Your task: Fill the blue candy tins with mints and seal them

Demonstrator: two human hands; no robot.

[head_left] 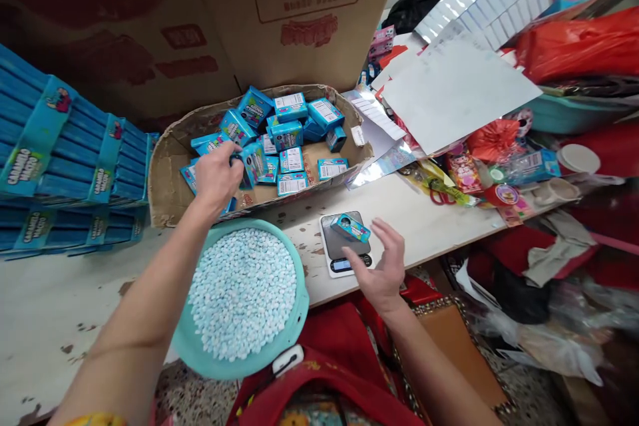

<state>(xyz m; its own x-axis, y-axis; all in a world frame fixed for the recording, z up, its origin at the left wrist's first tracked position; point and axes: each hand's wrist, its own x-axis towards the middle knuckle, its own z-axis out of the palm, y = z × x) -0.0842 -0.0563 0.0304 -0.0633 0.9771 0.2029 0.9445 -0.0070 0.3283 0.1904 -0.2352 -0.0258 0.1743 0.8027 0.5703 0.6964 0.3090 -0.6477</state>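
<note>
My left hand [218, 176] reaches over the left part of a cut-down cardboard tray [164, 176], its fingers closed on a small blue box [253, 161]. More blue candy boxes [288, 136] lie loose in the tray. On a small digital scale [332, 249] rests one blue box [353, 227], slightly tilted. My right hand [382, 263] is beside the scale, fingers spread and holding nothing, with the box between it and the tray. A turquoise bowl [301, 293] full of pale blue and white pellets [242, 293] stands below the tray.
Flattened blue boxes are stacked [74, 166] at the left. Behind the tray rises a large cardboard carton [200, 26]. Papers [454, 90], red scissors [442, 197], a cup [556, 191] and wrappers clutter the right. A red bag [339, 346] hangs at the front edge.
</note>
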